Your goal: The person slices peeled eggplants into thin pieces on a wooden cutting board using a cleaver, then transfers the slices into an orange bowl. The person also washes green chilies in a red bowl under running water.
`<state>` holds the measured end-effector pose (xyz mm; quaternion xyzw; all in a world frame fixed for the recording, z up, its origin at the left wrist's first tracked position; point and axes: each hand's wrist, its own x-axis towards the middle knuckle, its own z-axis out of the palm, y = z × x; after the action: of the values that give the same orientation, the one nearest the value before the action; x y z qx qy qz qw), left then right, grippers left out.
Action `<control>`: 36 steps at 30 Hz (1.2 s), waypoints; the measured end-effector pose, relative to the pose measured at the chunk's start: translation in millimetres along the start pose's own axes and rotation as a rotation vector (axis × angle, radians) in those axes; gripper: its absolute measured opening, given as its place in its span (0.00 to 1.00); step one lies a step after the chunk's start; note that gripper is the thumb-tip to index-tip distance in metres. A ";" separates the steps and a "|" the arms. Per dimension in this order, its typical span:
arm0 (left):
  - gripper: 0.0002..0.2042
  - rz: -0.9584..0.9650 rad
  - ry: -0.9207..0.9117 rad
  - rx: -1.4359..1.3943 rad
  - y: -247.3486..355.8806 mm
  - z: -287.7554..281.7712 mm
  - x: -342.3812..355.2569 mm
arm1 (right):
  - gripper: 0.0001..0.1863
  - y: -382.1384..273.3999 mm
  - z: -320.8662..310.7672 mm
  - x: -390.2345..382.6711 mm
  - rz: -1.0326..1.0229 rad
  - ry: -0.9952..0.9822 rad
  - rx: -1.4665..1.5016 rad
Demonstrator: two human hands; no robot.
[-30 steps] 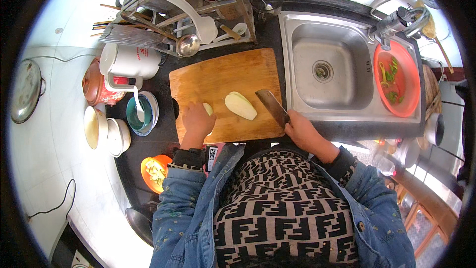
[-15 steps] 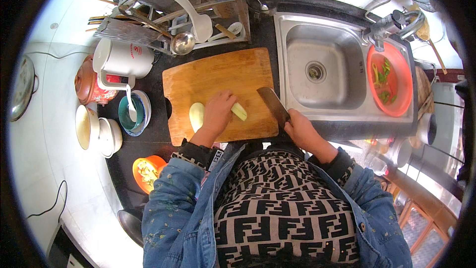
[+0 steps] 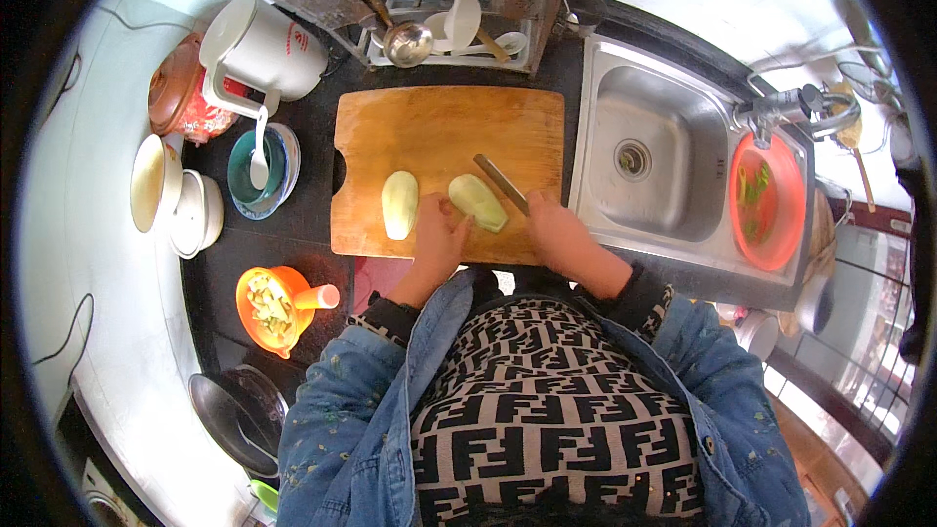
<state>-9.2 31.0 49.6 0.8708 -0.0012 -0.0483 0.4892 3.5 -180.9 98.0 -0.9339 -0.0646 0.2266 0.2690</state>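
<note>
On the wooden cutting board lie two pale green, peeled, oblong vegetable pieces. The left piece stands apart, just beside my left hand. The fingertips of that hand are closed on the near left side of the right piece, which lies at a slant. In my right hand is a kitchen knife, its handle hidden in the fist. The blade is seen nearly edge-on, slanting along the right side of that piece; whether it touches cannot be made out.
Right of the board is a steel sink with an orange basin of green vegetable bits. Bowls and a white jug stand left. An orange handled strainer holds cut pieces. Ladles hang from the rack behind.
The view has shifted. My left hand has drawn back to the near edge of the right piece, which now shows its broad side. The knife has come left, close beside it.
</note>
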 end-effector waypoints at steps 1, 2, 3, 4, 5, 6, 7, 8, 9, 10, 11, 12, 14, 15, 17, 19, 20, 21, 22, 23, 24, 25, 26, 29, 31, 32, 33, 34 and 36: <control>0.17 -0.179 -0.031 -0.176 0.1 5.3 3.2 | 0.09 -5.5 2.7 -1.0 -0.036 0.001 -0.056; 0.17 -0.378 -0.066 -0.345 0.1 10.3 6.9 | 0.10 -10.7 6.2 -3.9 -0.071 0.003 -0.112; 0.17 -0.395 -0.039 -0.404 0.4 15.0 10.2 | 0.10 -15.2 9.8 -6.3 -0.104 0.004 -0.168; 0.17 -0.433 -0.016 -0.454 0.9 19.6 14.0 | 0.11 -19.1 13.4 -7.6 -0.070 -0.016 -0.165; 0.17 -0.453 0.009 -0.513 1.1 22.2 16.7 | 0.11 -21.6 16.1 -8.0 -0.034 -0.037 -0.163; 0.17 -0.466 0.012 -0.506 0.8 22.8 17.8 | 0.11 -22.6 17.6 -8.0 -0.022 -0.063 -0.145; 0.17 -0.461 0.018 -0.506 0.9 23.1 18.7 | 0.11 -22.6 17.5 -7.4 -0.043 -0.057 -0.187; 0.17 -0.455 0.022 -0.505 1.2 22.8 18.9 | 0.11 -21.5 15.4 -4.6 -0.090 -0.057 -0.212; 0.17 -0.456 0.019 -0.502 1.5 21.9 18.8 | 0.12 -21.0 12.8 -3.1 -0.136 -0.056 -0.234; 0.17 -0.454 0.013 -0.498 1.8 20.5 19.4 | 0.12 -21.0 9.6 -4.9 -0.126 -0.048 -0.204; 0.17 -0.448 0.004 -0.494 2.2 19.3 20.1 | 0.12 -20.6 4.6 -6.5 -0.116 -0.036 -0.175; 0.17 -0.468 0.010 -0.501 2.9 18.7 20.7 | 0.12 -21.3 -1.1 -8.6 -0.083 -0.040 -0.156; 0.17 -0.491 0.015 -0.525 4.1 17.8 21.0 | 0.12 -27.7 -8.8 -16.2 -0.097 -0.037 -0.116; 0.17 -0.506 0.016 -0.520 4.5 17.4 21.1 | 0.12 -32.3 -11.2 -19.1 -0.120 -0.022 -0.095; 0.18 -0.502 0.026 -0.521 4.4 16.2 21.0 | 0.12 -41.2 -14.1 -20.8 -0.067 -0.069 -0.117; 0.18 -0.484 0.023 -0.537 3.7 15.6 21.0 | 0.12 -47.4 -15.6 -19.5 -0.045 -0.095 -0.117; 0.19 -0.473 0.024 -0.543 3.2 15.5 21.5 | 0.12 -49.1 -16.0 -18.4 -0.033 -0.107 -0.110; 0.19 -0.488 0.020 -0.540 2.7 15.5 22.0 | 0.13 -50.4 -16.3 -17.0 -0.010 -0.120 -0.109; 0.19 -0.504 0.015 -0.537 2.3 15.7 22.7 | 0.13 -51.2 -16.2 -15.5 -0.017 -0.128 -0.105; 0.19 -0.515 0.011 -0.538 2.0 15.8 23.5 | 0.13 -51.2 -16.6 -13.6 -0.013 -0.138 -0.106; 0.18 -0.516 0.010 -0.527 2.0 15.9 24.2 | 0.13 -50.8 -16.9 -11.7 -0.003 -0.155 -0.104; 0.18 -0.514 0.008 -0.520 2.1 16.0 24.7 | 0.13 -49.7 -17.5 -10.3 -0.025 -0.159 -0.106; 0.18 -0.527 0.004 -0.505 2.5 15.9 25.1 | 0.14 -47.9 -18.6 -9.1 -0.041 -0.171 -0.105; 0.18 -0.541 0.014 -0.506 3.7 14.8 25.5 | 0.14 -43.4 -13.9 -0.4 -0.061 -0.164 -0.092; 0.18 -0.516 0.031 -0.445 4.4 13.7 25.0 | 0.14 -41.3 -3.1 8.1 -0.043 -0.150 -0.084; 0.18 -0.497 0.044 -0.415 4.5 13.0 24.5 | 0.14 -41.6 5.7 12.6 -0.023 -0.145 -0.081; 0.18 -0.507 0.045 -0.418 4.6 12.3 24.4 | 0.14 -41.3 13.7 16.0 -0.002 -0.139 -0.077; 0.18 -0.510 0.047 -0.424 4.7 12.1 24.6 | 0.14 -39.9 19.7 15.9 0.010 -0.114 -0.065; 0.19 -0.531 0.044 -0.455 5.0 12.3 25.1 | 0.14 -35.8 27.1 12.9 0.047 -0.063 -0.039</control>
<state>14.9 16.7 45.5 0.7103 0.2467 -0.1540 0.6410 2.6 -134.6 91.7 -0.9327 -0.0554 0.2607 0.2430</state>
